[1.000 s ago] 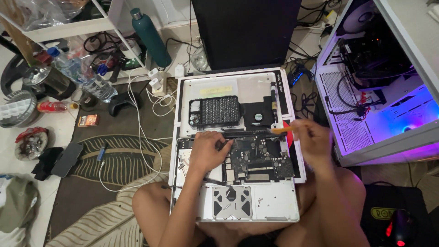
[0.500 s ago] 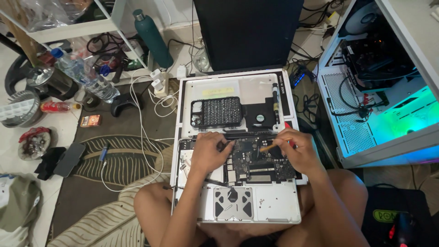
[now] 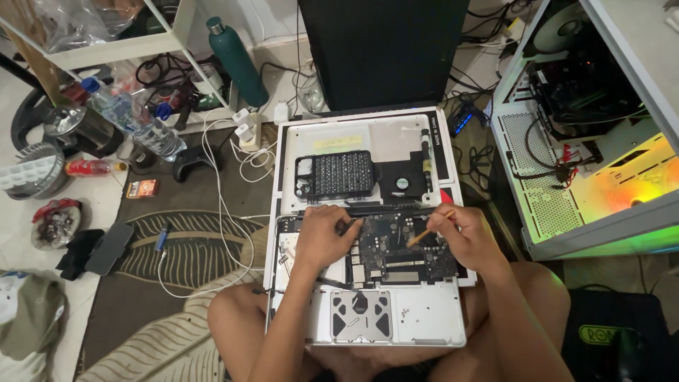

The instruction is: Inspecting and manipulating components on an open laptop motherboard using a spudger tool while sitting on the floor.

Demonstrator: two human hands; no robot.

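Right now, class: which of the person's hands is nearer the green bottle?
Left. The left hand lies below the green bottle; the right hand is farther across the laptop.

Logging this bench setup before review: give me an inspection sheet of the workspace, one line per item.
Surface: patterned rug on the floor; opened laptop rests across the person's legs.
Job's things: exposed logic board; removed bottom cover behind it carries a bit set.
Clutter: green bottle, plastic water bottle, game controller, phone.
Hands: left hand pressing on the board; right hand holds a thin orange tool to it.
Cables: white cable looped over the rug.
Surroundings: open lit desktop case on the right; white shelf.
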